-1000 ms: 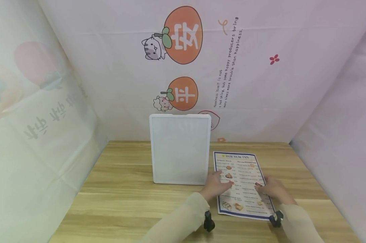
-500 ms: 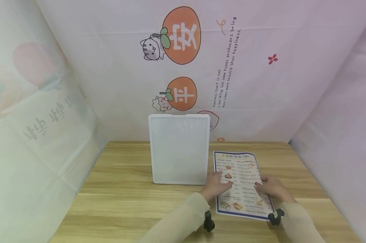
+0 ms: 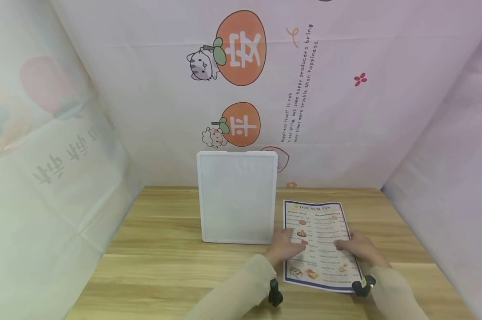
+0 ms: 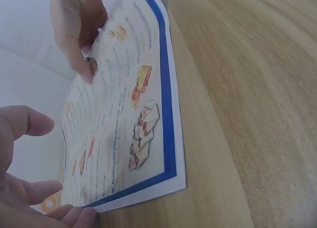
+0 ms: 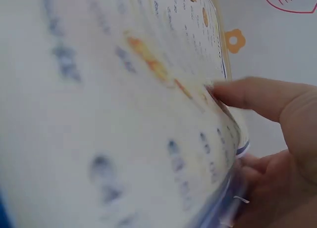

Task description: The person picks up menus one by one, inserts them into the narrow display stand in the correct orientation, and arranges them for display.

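A sheet menu (image 3: 320, 262) headed "DIM SUM INN", with a blue border and small food pictures, lies between the two hands on the right side of the table. My left hand (image 3: 282, 246) is at its left edge, thumb and fingers spread; in the left wrist view the lower fingertips (image 4: 85, 217) meet the sheet's edge while the thumb is off the surface. At the opposite edge my right hand (image 3: 362, 249) pinches the menu, thumb (image 5: 235, 92) on the printed face and the other fingers behind the edge. The sheet bows near the right hand.
A white-framed board (image 3: 238, 198) stands upright left of the menu, close to the left hand. Wood-grain table (image 3: 165, 262) lies beneath everything. Printed cloth (image 3: 324, 111) walls rise behind and at both sides. Black wrist mounts (image 3: 275, 292) sit on both sleeves.
The menu's top has shifted slightly to the right, and its bent upper right corner has flattened out. The right thumb has slid a little on the sheet. The left hand stays nearly in place.
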`<state>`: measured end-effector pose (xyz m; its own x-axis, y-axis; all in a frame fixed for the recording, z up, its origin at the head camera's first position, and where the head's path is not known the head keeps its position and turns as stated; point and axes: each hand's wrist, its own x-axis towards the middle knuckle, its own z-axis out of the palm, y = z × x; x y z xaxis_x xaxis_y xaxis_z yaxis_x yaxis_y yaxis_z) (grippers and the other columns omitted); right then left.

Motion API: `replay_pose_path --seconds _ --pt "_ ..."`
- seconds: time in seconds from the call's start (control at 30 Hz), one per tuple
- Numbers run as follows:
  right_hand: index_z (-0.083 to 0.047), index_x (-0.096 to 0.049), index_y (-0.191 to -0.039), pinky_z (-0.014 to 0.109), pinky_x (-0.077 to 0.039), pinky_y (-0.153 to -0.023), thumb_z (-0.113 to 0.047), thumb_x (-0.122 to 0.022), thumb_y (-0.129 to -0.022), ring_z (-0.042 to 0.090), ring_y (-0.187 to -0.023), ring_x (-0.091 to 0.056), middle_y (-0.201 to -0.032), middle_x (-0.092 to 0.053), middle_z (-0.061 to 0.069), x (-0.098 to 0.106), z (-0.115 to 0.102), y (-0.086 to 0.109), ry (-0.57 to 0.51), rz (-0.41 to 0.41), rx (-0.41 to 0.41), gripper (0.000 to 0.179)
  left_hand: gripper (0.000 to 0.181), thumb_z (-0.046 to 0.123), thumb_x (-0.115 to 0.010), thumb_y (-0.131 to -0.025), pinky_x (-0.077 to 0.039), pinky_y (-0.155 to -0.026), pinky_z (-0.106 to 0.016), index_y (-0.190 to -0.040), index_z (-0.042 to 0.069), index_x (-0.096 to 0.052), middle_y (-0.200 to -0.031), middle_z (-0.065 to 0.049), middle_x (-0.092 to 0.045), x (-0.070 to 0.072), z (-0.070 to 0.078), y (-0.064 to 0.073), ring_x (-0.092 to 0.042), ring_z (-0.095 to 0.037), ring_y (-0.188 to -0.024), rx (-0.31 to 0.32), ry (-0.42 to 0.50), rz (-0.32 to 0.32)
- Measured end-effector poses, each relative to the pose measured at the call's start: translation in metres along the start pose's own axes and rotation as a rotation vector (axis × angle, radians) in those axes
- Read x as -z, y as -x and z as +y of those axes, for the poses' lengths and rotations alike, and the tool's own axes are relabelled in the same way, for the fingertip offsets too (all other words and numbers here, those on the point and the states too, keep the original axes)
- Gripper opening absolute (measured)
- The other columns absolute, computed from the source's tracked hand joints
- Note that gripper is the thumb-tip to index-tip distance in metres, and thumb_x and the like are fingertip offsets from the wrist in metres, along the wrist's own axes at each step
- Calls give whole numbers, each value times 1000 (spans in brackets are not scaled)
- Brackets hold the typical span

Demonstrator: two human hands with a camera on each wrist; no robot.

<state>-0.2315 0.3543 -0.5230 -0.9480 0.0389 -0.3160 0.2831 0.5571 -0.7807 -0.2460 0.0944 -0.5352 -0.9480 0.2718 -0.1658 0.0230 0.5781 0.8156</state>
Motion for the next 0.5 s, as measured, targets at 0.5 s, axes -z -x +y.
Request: replay_pose_path --seconds 0.5 --pt "9 -21 -153 41 -59 -70 -22 -44 -108 29 -82 -71 -100 -70 15 25 -4 17 -187 -22 85 59 68 33 -74 -84 -46 -100 -43 -145 14 -50 -129 -4 -55 -4 -4 -14 -53 -22 -117 -13 100 -20"
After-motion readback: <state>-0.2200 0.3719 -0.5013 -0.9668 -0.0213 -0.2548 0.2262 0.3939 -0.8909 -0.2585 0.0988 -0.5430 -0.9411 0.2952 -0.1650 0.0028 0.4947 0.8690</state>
